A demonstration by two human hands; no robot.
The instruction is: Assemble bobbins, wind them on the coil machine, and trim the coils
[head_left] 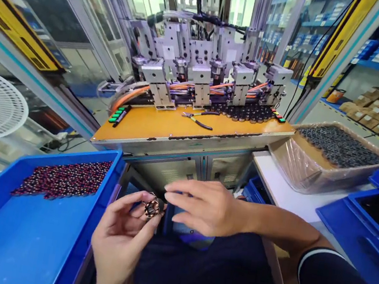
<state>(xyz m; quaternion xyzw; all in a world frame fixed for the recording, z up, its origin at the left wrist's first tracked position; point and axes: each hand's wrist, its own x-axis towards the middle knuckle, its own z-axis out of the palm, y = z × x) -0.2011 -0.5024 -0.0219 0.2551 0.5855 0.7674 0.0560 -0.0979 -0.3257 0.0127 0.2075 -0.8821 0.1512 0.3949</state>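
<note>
Between the thumb and fingers of my left hand (123,236) is a small round motor stator (152,208) with copper windings. A thin loop of wire stands out from its upper side. My right hand (201,207) is just to the right of the stator, its fingers stretched out and slightly blurred. Nothing shows in that hand, and its fingertips come close to the stator. Both hands are above my lap, in front of the machine bench.
Ahead, a winding machine (202,75) stands over an orange bench top (135,125) with cutting pliers (197,120) and dark cores (250,113). On the left, a blue tray (39,233) contains many wound stators (67,179). A plastic-lined box (301,169) of dark parts sits right.
</note>
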